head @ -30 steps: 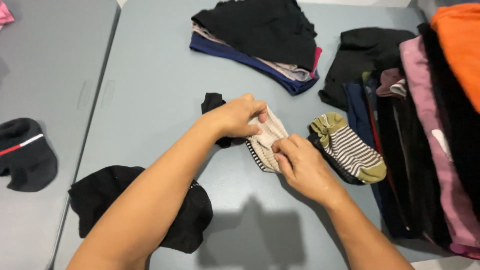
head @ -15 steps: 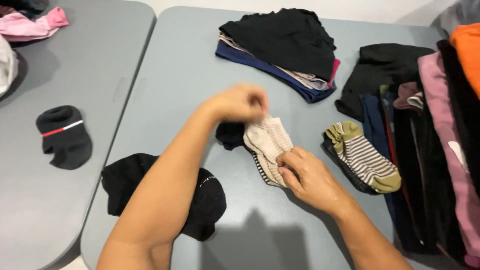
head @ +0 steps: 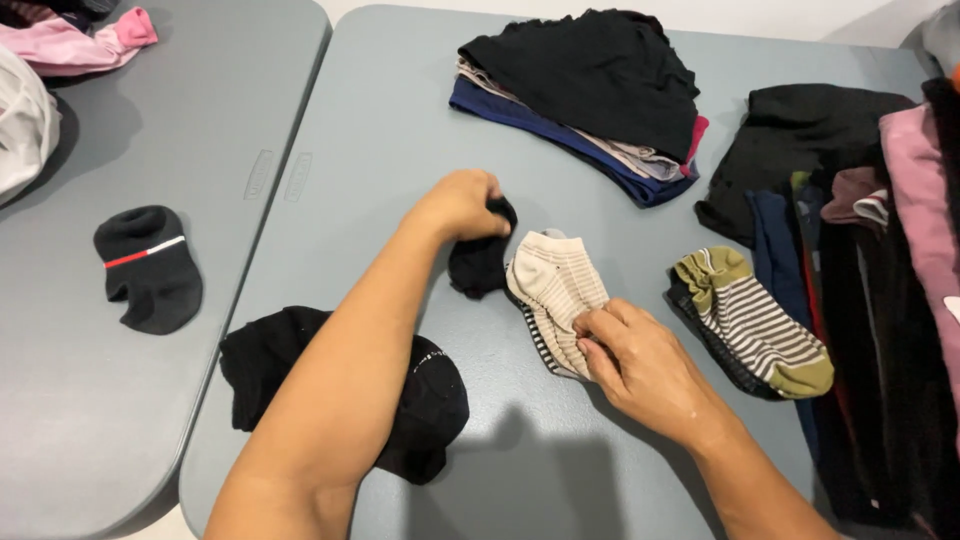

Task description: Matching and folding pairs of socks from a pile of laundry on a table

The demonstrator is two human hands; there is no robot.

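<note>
Your left hand (head: pixel 462 204) is closed around a small black sock (head: pixel 480 262), which hangs from your fist down onto the grey bench (head: pixel 380 120) near the middle of the view. Your right hand (head: pixel 640 365) sits at about 4 o'clock from the left one, fingers pinched on the lower edge of a beige striped sock (head: pixel 555 290) that lies flat on the bench. The black sock touches the beige one along its left side.

At 3 o'clock from your right hand lies an olive and white striped sock (head: pixel 755 320), resting on a dark one, just beside a row of folded dark and pink clothes (head: pixel 890 300) along the right edge. At 12 o'clock from the beige sock is a stack of folded clothes (head: pixel 590 85), black on top with navy, white and red layers showing beneath.

Under your left forearm, at about 8 o'clock from the black sock, lies a bunched black garment (head: pixel 425 410). A second bench (head: pixel 120 400) stands on the left, apart by a narrow gap; on it, at 9 o'clock, lies a black sock with a red and white stripe (head: pixel 148 265), and at 11 o'clock a pink garment (head: pixel 75 45) and a white one (head: pixel 22 120) sit at the corner.
</note>
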